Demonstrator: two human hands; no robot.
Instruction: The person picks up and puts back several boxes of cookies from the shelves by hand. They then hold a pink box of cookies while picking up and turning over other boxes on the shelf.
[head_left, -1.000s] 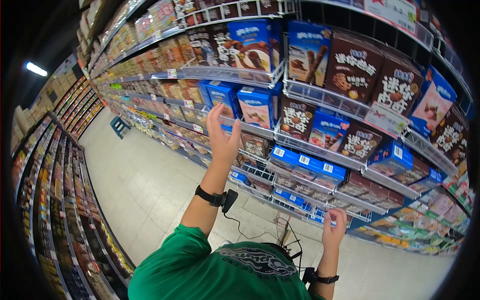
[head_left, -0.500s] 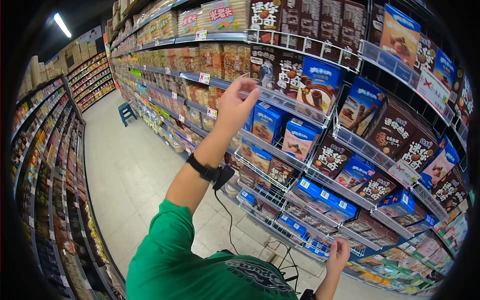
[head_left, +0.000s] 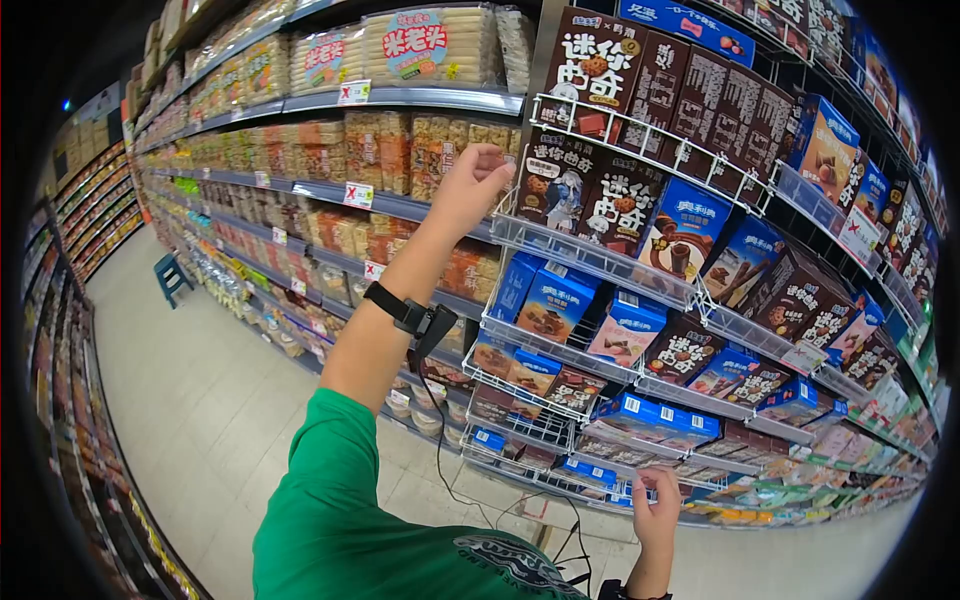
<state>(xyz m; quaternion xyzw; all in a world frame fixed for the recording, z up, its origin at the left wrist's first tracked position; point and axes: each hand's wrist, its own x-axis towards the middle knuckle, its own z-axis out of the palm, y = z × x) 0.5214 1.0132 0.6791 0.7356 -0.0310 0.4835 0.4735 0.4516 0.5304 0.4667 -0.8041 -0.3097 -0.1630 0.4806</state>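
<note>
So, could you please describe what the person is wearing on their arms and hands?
Both hands are bare. The left arm has a short green sleeve and a black wristband with a small black device, from which a thin black cable hangs. The right wrist shows a black band at the frame's edge.

Brown boxes (head_left: 556, 185), blue boxes (head_left: 553, 303), green sleeve (head_left: 330, 500), black wristband (head_left: 392, 303).

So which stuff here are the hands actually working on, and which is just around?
In hand:
left hand, at the brown box
wire shelf rail
right hand, by the low blue boxes

Just around:
rice cracker packs
blue stool
price tags
</note>
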